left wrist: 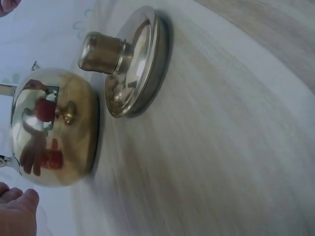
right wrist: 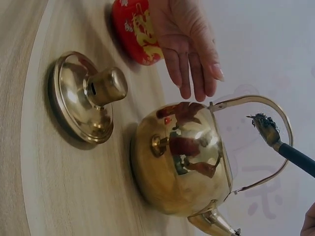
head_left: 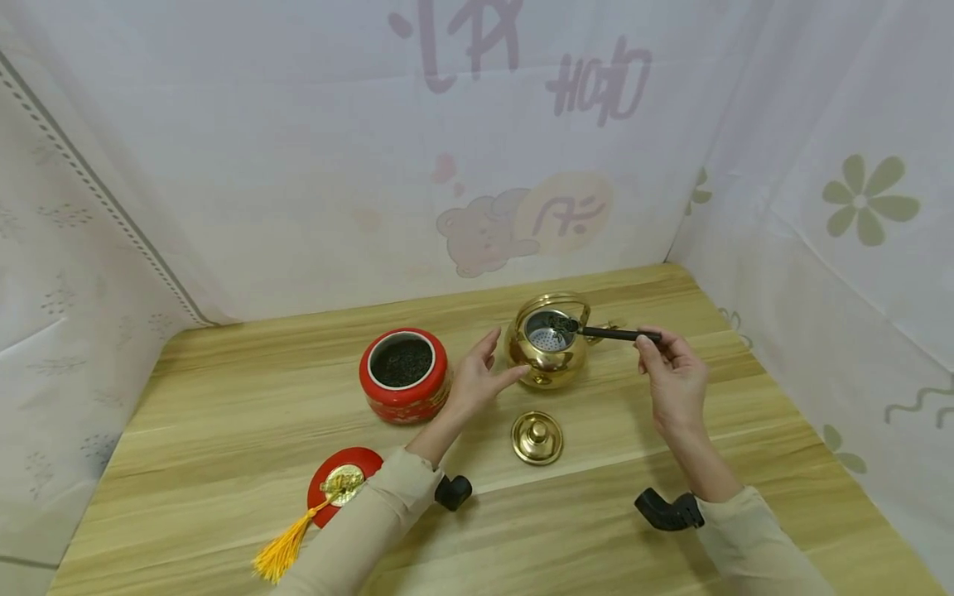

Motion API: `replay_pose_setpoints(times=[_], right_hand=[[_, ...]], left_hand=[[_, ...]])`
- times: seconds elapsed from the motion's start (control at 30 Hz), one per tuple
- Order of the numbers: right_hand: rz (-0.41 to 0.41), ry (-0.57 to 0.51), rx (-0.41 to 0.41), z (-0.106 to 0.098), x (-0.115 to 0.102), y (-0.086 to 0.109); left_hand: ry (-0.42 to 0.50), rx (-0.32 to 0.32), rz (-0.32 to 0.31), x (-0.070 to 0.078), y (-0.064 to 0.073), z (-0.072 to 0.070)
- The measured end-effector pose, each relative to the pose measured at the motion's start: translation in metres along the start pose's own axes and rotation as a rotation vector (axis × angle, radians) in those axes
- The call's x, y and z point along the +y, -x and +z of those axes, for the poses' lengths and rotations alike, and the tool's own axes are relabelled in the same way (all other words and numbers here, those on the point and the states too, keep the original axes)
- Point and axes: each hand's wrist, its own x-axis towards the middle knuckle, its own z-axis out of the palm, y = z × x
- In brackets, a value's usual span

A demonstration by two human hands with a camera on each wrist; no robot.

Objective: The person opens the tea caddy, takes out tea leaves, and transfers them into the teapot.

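My right hand (head_left: 676,385) pinches the black handle of a small tea scoop (head_left: 614,334). Dark tea leaves (right wrist: 266,127) lie on the scoop's head, which is over the mouth of a shiny gold teapot (head_left: 550,364). A perforated strainer (head_left: 547,338) shows inside the pot, under its raised loop handle (right wrist: 261,100). Just left of the pot, my left hand (head_left: 480,377) has its fingers extended and holds nothing. Whether it touches the pot is hard to tell. The pot's gold lid (head_left: 537,438) lies knob up in front of it.
A red jar (head_left: 406,397) full of dark tea leaves stands left of my left hand. Its red lid (head_left: 350,463) with a yellow tassel (head_left: 281,550) lies nearer, partly behind my left sleeve. Black wrist mounts (head_left: 669,509) stick out from the sleeves. Printed cloth surrounds the wooden table (head_left: 224,430).
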Motion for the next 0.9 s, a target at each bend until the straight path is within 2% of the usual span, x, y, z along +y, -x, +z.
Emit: replay_pose_setpoints(times=[0.13, 0.2, 0.33, 0.53, 0.67, 0.77, 0.9], right_hand=[[0.007, 0.033, 0.005, 0.000, 0.003, -0.003], [0.016, 0.055, 0.006, 0.000, 0.004, -0.004], [0.030, 0.093, 0.000, 0.000, 0.005, -0.006], [0.026, 0.144, -0.015, 0.001, 0.011, -0.010], [0.018, 0.180, -0.030, 0.003, 0.013, -0.011], [0.010, 0.208, -0.038, 0.004, 0.014, -0.012], [-0.009, 0.250, -0.050, 0.005, 0.015, -0.014]], left_hand=[[-0.029, -0.002, -0.015, 0.000, -0.006, 0.006], [-0.053, 0.004, -0.021, -0.009, -0.012, 0.009], [-0.085, 0.006, -0.043, -0.011, -0.016, 0.012], [-0.170, 0.036, 0.011, -0.013, -0.022, 0.018], [-0.188, 0.063, 0.043, -0.014, -0.025, 0.021], [-0.191, 0.078, 0.056, -0.017, -0.028, 0.023], [-0.205, 0.096, 0.044, -0.018, -0.029, 0.026]])
